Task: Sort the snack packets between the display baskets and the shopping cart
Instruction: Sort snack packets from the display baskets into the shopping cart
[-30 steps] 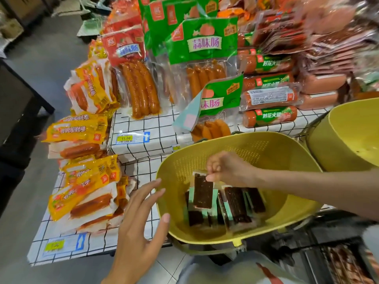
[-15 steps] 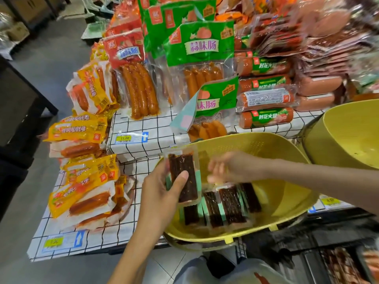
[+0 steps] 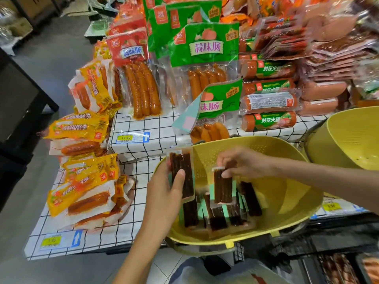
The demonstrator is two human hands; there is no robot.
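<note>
Grip differs by hand: the left hand (image 3: 164, 193) clasps one dark, flat, clear-wrapped snack packet (image 3: 182, 173) upright, probably collecting it. The right hand (image 3: 244, 162) pinches a second dark packet (image 3: 223, 186) by its top seal, lifting it from the others in the yellow perforated plastic basket (image 3: 287, 201). Beyond, bagged sausage packs (image 3: 205, 58) crowd a white grid-printed cloth (image 3: 143, 128). Grey shop floor (image 3: 51, 58) lies to the left.
</note>
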